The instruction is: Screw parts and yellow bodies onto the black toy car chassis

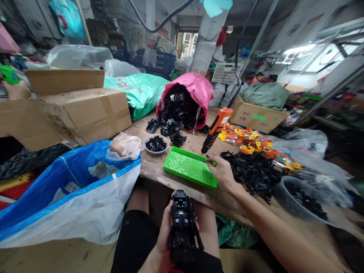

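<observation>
My left hand [164, 231] is wrapped around a black toy car body [182, 223], holding it above my lap with its underside facing up. At the right end of the green perforated tray [187, 178], my right hand [223, 172] is closed in a pinch; what sits between its fingertips is too small to make out. Small shiny bits, apparently screws, lie in the tray. Just behind that hand stands an orange and black electric screwdriver [217, 127], tip down. A heap of black plastic parts [253, 172] lies to the right of the hand.
Black car bodies spill from a pink sack [199, 85]. A bowl of black pieces [156, 145] stands left of the tray. Orange and yellow toy parts [247, 138] and a clear tub [303, 201] are at right. A blue-lined sack [85, 197] and cardboard box [93, 110] occupy the left.
</observation>
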A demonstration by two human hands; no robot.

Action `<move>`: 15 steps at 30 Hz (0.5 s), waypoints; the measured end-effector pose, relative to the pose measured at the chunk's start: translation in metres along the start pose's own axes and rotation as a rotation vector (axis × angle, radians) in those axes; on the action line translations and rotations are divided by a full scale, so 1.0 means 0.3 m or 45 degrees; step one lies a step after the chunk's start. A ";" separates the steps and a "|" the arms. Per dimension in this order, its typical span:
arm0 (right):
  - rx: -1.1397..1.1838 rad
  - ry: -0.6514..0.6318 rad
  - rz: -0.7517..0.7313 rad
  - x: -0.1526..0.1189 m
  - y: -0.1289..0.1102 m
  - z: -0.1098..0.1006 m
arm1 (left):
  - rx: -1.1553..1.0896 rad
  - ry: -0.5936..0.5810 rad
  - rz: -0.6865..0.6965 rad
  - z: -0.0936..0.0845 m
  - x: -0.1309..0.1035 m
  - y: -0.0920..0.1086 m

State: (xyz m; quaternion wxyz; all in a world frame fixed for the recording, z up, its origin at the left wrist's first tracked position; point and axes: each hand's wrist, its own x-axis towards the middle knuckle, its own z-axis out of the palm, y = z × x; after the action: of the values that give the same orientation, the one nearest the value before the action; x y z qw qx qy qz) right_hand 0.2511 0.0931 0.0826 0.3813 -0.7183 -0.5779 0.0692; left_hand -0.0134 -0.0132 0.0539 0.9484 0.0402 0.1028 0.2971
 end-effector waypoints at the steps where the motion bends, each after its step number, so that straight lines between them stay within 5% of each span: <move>1: -0.087 0.003 -0.033 0.001 0.001 -0.010 | -0.003 -0.002 0.000 -0.003 0.002 -0.002; 9: -0.594 -0.119 -0.102 -0.014 0.001 -0.037 | -0.107 0.038 0.024 -0.036 -0.002 -0.017; 15: -0.597 -0.122 -0.199 -0.051 -0.056 -0.035 | -0.159 0.038 0.033 -0.037 -0.014 -0.019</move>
State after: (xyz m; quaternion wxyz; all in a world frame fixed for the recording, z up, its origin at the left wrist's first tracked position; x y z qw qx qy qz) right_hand 0.2388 0.0752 0.0952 0.1807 -0.7362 -0.6492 -0.0623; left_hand -0.0161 -0.0200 0.0430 0.9435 -0.0221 0.0976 0.3159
